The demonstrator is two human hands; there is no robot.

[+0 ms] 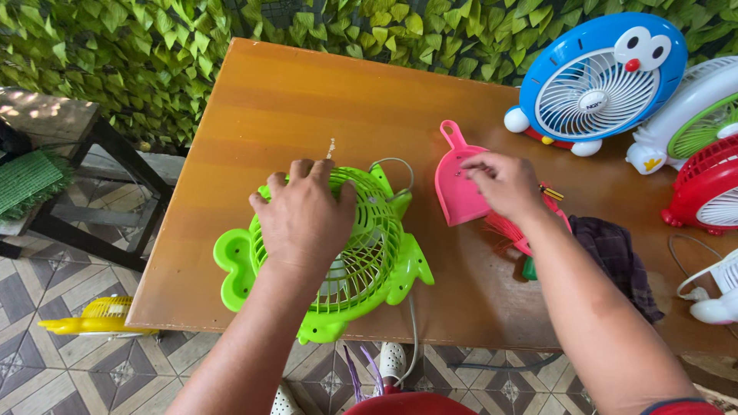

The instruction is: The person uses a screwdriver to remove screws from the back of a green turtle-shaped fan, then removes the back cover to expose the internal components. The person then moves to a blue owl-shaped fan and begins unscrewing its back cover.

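Observation:
A lime-green toy-shaped table fan [369,261] lies face up near the front edge of a brown wooden table [307,107]. My left hand [305,215] rests palm down on its round grille, fingers spread over the far rim. My right hand [503,183] reaches over a pink plastic dustpan [455,196] to the right of the fan, fingertips pinched at the pan's surface; whether they hold anything I cannot tell. Under my right wrist lies a small pink brush [513,230] with red bristles.
A blue cartoon-faced fan [603,77], a white-and-green fan [696,107] and a red fan [711,188] stand at the table's right. A dark checked cloth [619,257] lies near the brush. A yellow fan [100,319] lies on the tiled floor at left; a leafy wall is behind.

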